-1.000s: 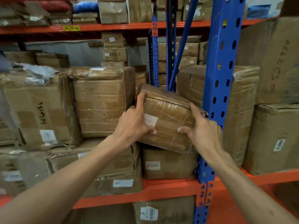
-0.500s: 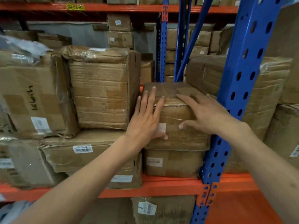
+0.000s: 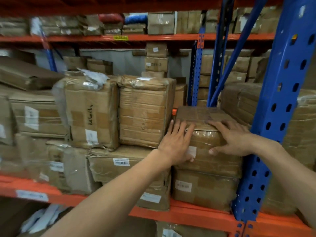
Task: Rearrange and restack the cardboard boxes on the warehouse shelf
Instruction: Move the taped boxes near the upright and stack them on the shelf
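Note:
A small brown cardboard box (image 3: 203, 115), wrapped in clear tape with a white label, lies flat on top of a similar box (image 3: 201, 189) on the orange shelf beam (image 3: 188, 214). My left hand (image 3: 176, 142) rests flat on its front left face and top edge, fingers spread. My right hand (image 3: 230, 137) lies flat on its upper right corner, thumb down the front. Neither hand is closed around the box. A taller taped box (image 3: 143, 110) stands directly to its left, touching or nearly so.
A blue perforated upright (image 3: 273, 117) stands just right of the small box, beside my right wrist. A wide labelled box (image 3: 119, 166) lies under the taller one. More boxes crowd the shelf to the left (image 3: 89, 113) and behind.
The small box was tilted and gripped between both hands; it now sits level on the lower box, pushed back, with both palms flat on it. My view has shifted left.

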`<state>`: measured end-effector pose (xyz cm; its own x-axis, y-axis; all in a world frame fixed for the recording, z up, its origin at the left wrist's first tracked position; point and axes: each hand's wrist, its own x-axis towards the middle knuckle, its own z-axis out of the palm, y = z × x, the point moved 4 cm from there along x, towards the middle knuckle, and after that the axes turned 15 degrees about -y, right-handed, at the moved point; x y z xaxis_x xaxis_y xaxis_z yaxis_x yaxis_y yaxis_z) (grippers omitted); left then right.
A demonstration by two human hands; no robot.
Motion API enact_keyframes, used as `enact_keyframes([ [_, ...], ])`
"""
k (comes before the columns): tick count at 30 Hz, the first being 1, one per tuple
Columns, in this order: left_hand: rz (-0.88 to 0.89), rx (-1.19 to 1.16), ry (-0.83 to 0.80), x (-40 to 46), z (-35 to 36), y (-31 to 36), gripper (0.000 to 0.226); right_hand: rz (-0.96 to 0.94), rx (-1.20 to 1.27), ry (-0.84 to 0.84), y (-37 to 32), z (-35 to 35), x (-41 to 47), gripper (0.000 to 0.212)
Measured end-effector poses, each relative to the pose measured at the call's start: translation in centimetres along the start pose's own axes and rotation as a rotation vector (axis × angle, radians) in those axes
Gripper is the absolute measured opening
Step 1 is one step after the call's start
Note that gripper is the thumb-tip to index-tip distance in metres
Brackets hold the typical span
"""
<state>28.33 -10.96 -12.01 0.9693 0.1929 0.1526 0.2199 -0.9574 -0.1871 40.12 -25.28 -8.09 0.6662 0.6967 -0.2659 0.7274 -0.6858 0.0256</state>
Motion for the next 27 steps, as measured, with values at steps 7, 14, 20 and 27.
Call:
enact_keyframes([
  [7,-0.001,-0.3,0.383,-7.7,-3.4,-4.2,0.058,-0.21,0.191,0.08,-4.2,-9.1,-0.8,0.129],
  [14,-0.579,-0.811,0.1,-11.5,-1.1,-11.0,0.087,-0.41,-0.078,0.191,-14.9,-16.8,-0.7,0.126],
  [20,-0.555,-1.078,-0.01,-11.0,0.9,-11.8,0.113,-0.415,-0.25,0.139,-21.6,-18.0,0.4,0.127],
  [27,-0.49,-1.464,0.109,-8.8,2.9,-10.9,0.146,-0.44,-0.309,0.15,-22.7,-18.1,2.2,0.111],
])
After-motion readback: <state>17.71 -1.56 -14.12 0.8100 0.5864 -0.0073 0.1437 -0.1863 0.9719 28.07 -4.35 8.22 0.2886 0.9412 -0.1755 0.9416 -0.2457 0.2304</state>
